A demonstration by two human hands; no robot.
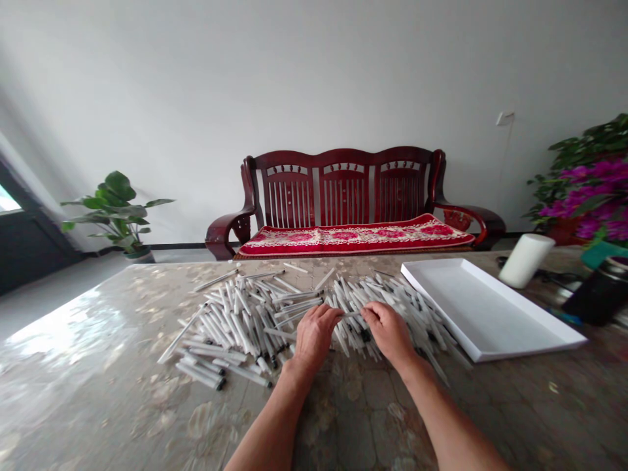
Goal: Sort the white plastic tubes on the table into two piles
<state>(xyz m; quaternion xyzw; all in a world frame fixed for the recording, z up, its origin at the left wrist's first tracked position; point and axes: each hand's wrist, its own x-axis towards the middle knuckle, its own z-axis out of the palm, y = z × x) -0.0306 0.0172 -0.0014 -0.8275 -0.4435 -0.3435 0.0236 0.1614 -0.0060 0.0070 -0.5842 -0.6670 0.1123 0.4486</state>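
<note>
Below frame centre, left grip [315,328] and right grip [387,327] pinch a pen [352,314], likely light and stiff, sensibly by its ends.

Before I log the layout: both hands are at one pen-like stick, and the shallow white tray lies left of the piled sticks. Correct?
Not quite: the head view shows the shallow white tray to the right of the piled sticks. The left hand and right hand are indeed at one pen-like stick.

We saw matt-looking plastic pens [238,320], glossy desk [147,405], polished wood settee [343,158], cloth seat cover [353,239], smooth matt tray [485,304].
</note>
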